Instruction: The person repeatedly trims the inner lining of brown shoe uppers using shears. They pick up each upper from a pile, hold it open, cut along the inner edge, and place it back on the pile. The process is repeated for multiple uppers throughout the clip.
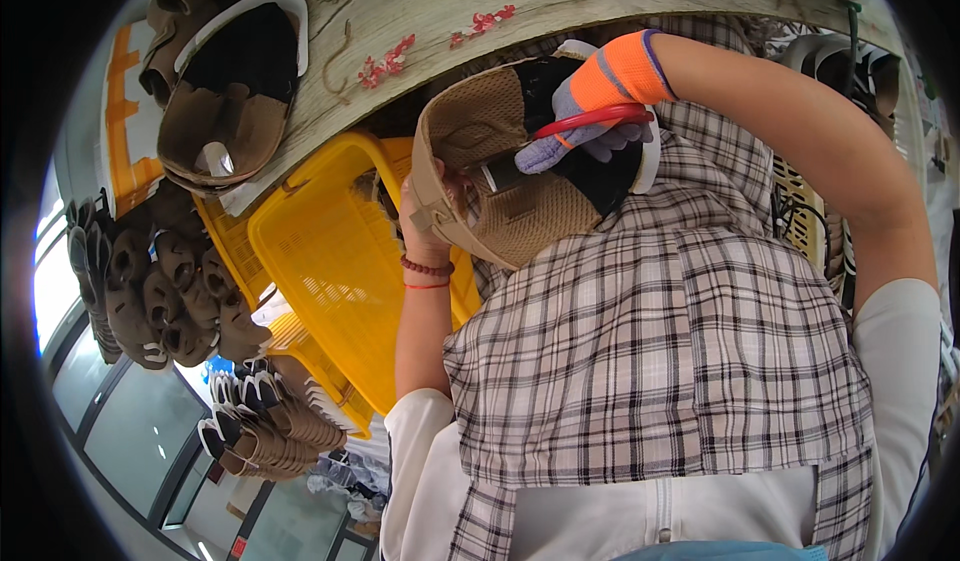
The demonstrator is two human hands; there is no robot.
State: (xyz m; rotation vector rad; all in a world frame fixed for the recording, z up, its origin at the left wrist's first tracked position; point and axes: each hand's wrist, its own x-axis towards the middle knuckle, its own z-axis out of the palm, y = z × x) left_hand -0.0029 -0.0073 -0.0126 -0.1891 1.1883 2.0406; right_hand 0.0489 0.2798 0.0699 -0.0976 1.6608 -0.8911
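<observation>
A tan mesh shoe upper (548,223) with a black lining and white edging is held open in front of my plaid apron. My left hand (424,223), bare with beads at the wrist, is closed on its left side, some fingers reaching inside. My right hand (590,111), in an orange and purple glove, is closed around a tool with a red looped handle (598,117), which looks like scissors. Its dark front part points into the upper, near a small pale tab (489,178). The tip of the tool is hard to make out.
A wooden bench (400,11) runs along the far side, with red thread scraps (388,61) and another brown upper (225,126) on it. Yellow plastic baskets (325,251) stand at my left. Bundles of uppers (265,421) hang or are stacked beyond them.
</observation>
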